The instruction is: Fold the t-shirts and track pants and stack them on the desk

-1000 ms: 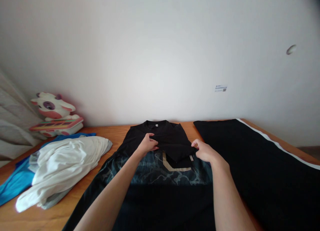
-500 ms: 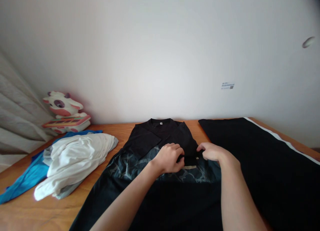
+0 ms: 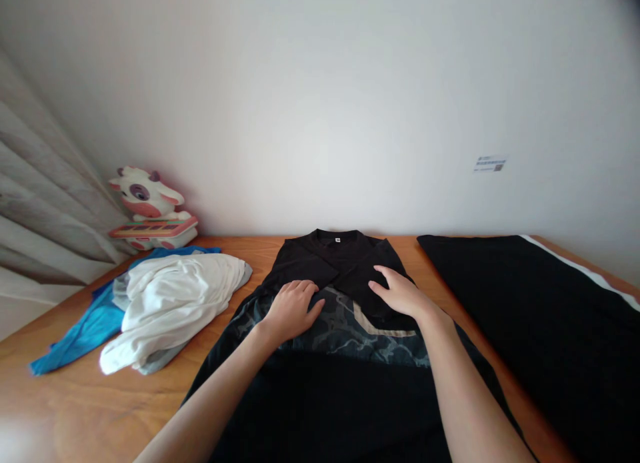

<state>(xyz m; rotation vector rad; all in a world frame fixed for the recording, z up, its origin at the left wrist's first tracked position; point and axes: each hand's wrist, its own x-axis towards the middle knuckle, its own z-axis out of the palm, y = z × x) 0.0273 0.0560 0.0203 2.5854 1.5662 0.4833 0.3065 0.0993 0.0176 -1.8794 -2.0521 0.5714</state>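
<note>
A black T-shirt [image 3: 320, 396] with a grey camouflage band across its chest lies spread on the wooden table, collar toward the wall. Both its sleeves are folded inward over the front. My left hand [image 3: 293, 309] rests on the left sleeve and the patterned band, fingers stretched out. On the right, my right hand [image 3: 400, 291] is over the other folded sleeve, its thumb and fingers apart. Neither hand grips the cloth.
A crumpled white garment [image 3: 175, 296] lies on a blue garment [image 3: 85, 333] at the left. Behind them stands a cow-shaped toy keyboard [image 3: 155, 213] by the curtain [image 3: 45, 203]. Black cloth with a white stripe [image 3: 525, 323] is spread at the right of the wooden table [image 3: 100, 409].
My right hand has let go of the right sleeve, which now lies folded inward. The left hand has moved left and opened. The view has shifted slightly left.
</note>
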